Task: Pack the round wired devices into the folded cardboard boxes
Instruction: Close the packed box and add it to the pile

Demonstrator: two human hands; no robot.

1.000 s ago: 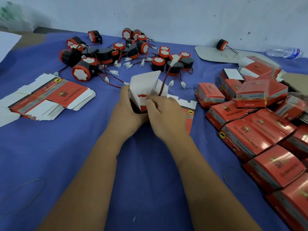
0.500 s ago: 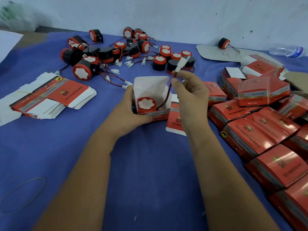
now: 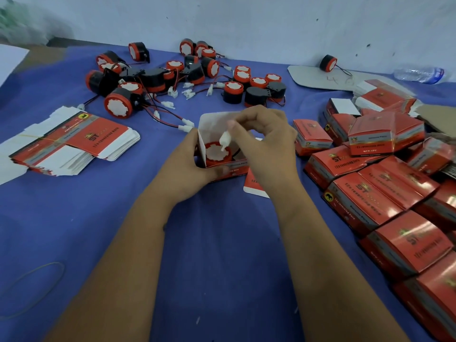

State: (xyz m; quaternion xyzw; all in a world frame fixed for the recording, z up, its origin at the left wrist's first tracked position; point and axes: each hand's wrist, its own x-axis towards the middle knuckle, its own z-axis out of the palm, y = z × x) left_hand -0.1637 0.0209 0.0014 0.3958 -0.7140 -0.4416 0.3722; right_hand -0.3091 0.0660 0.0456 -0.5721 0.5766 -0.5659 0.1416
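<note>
Blue tbl (image 3: pixel 222 243) | L hand (image 3: pixel 183 166) grips box (image 3: pixel 228 167) | R hand (image 3: pixel 267 141) pinches connector (image 3: pixel 225 140)

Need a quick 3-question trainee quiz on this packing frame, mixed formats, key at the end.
1. True or false: the round device already sits inside the open box.
2. Which hand pinches the white connector? A) left hand B) right hand
3. Fill in: the stack of flat unfolded boxes lies on the person's ____ side.

Key: 1 true; 2 B; 3 left.
</note>
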